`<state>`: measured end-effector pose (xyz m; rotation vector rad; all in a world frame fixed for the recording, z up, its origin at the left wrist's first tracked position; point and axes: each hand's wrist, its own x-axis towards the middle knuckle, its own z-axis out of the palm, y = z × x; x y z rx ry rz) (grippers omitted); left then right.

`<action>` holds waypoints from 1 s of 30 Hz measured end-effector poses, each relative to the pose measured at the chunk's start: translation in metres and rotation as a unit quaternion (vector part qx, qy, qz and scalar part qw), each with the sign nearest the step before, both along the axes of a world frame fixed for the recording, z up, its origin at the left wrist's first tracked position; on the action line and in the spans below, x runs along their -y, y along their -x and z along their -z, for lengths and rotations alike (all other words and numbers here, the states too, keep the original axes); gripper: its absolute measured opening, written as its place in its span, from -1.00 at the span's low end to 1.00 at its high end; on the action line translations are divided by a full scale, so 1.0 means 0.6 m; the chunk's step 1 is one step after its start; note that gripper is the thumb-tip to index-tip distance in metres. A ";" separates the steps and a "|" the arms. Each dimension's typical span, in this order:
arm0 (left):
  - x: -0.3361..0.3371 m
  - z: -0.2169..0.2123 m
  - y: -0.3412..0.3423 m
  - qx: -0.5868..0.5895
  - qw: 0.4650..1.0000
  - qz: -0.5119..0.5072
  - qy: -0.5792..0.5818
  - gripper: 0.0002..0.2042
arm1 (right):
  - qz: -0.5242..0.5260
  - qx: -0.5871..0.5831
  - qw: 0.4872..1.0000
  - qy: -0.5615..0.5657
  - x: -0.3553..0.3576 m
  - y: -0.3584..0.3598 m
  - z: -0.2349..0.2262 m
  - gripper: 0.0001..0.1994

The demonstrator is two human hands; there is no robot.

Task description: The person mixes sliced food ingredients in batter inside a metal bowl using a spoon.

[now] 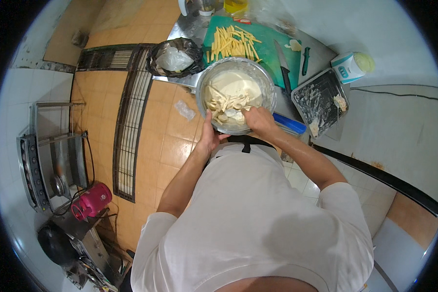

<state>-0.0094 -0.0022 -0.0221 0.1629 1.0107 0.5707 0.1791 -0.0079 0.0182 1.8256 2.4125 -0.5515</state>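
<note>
A round metal bowl [270, 95] at the counter's front edge holds pale, creamy batter [238, 83]. Coated pale strips [224, 101] lie heaped in its near part. My left hand [210, 137] grips the bowl's near left side, thumb up by the rim and fingers underneath. Inside the near right rim, the fingers of my right hand [259, 120] are closed at the batter. Whatever they pinch is hidden by the hand and the batter. Behind the bowl, yellowish cut strips [233, 43] lie piled on a green cutting board [270, 46].
A black-handled knife [282, 63] and a green-handled tool [305, 61] lie right of the strips. A smeared metal tray [321, 102] and a blue handle [289, 124] are beside the bowl. Left stands a black-bag-lined container [175, 58]. A floor grate [131, 131] and pink gas cylinder [92, 199] are farther left.
</note>
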 end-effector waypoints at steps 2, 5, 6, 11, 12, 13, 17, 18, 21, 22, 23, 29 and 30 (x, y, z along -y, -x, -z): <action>0.003 0.014 0.003 -0.013 1.000 0.016 -0.021 -0.39 | 0.037 0.012 0.999 -0.026 -0.009 -0.011 0.006 -0.85; 0.000 0.014 0.002 -0.045 0.998 0.039 -0.029 -0.44 | 0.067 0.045 0.994 -0.074 -0.046 -0.033 -0.007 -0.84; -0.001 0.010 -0.001 -0.065 0.997 0.042 -0.017 -0.47 | 0.069 0.046 0.994 -0.074 -0.058 -0.046 -0.002 -0.84; -0.001 0.003 -0.004 -0.082 0.996 0.045 -0.007 -0.49 | 0.120 0.043 0.985 -0.120 -0.118 -0.065 0.014 -0.81; -0.001 0.003 -0.004 -0.083 0.995 0.050 -0.004 -0.49 | 0.122 0.043 0.984 -0.120 -0.131 -0.063 0.028 -0.81; -0.001 0.005 -0.005 -0.082 0.995 0.051 -0.005 -0.49 | 0.115 0.005 0.988 -0.107 -0.142 -0.058 0.045 -0.81; 0.001 0.019 0.003 -0.056 0.997 0.046 -0.017 -0.45 | 0.030 -0.063 0.997 -0.015 -0.140 -0.034 0.046 -0.74; 0.001 0.019 0.001 -0.048 0.998 0.037 -0.021 -0.43 | 0.029 -0.063 0.997 -0.015 -0.139 -0.037 0.054 -0.74; 0.000 0.007 -0.001 -0.021 0.999 0.025 -0.029 -0.37 | 0.012 -0.135 0.991 0.006 -0.122 -0.057 0.071 -0.72; 0.000 0.004 0.000 -0.022 0.999 0.022 -0.027 -0.37 | 0.002 -0.148 0.989 0.001 -0.112 -0.056 0.050 -0.70; 0.001 0.002 0.001 -0.014 0.999 0.019 -0.033 -0.36 | -0.007 -0.161 0.987 -0.004 -0.101 -0.053 0.030 -0.69; 0.002 0.022 0.007 0.017 0.999 0.024 -0.031 -0.32 | -0.017 -0.085 0.996 0.011 -0.055 -0.021 -0.033 -0.70; 0.001 0.020 0.007 0.011 0.999 0.025 -0.026 -0.31 | -0.014 -0.085 0.996 0.011 -0.055 -0.023 -0.026 -0.70</action>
